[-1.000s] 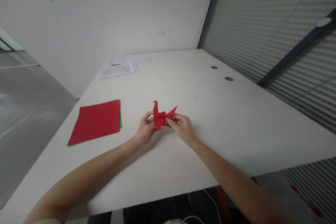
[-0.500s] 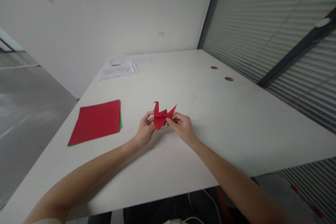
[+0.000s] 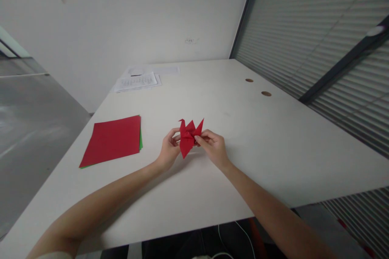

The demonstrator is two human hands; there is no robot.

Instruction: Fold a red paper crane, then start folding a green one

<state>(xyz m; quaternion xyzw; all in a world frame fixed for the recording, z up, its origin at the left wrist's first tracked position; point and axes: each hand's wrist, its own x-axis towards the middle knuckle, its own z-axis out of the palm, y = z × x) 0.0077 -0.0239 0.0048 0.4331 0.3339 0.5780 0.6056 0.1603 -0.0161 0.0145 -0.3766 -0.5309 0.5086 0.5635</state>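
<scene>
A red origami crane [image 3: 187, 136] is held just above the white table, its head and neck up at the left and its pointed tail up at the right. One wing points down toward me; the other rises behind. My right hand [image 3: 213, 145] pinches the crane near the base of the tail, thumb in front. My left hand [image 3: 170, 148] is closed at the neck side, its fingertips partly hidden behind the paper.
On the white table [image 3: 212, 194], left of my hands, lies a stack of square paper [image 3: 114, 139], red on top with green beneath. Printed sheets [image 3: 138, 82] lie at the far left. Two round holes [image 3: 266, 94] are near the right edge, beside blinds [image 3: 304, 40].
The crane has tilted so its upper side faces me more. Its near wing now hangs lower and its far wing shows more fully. Both hands keep nearly the same place.
</scene>
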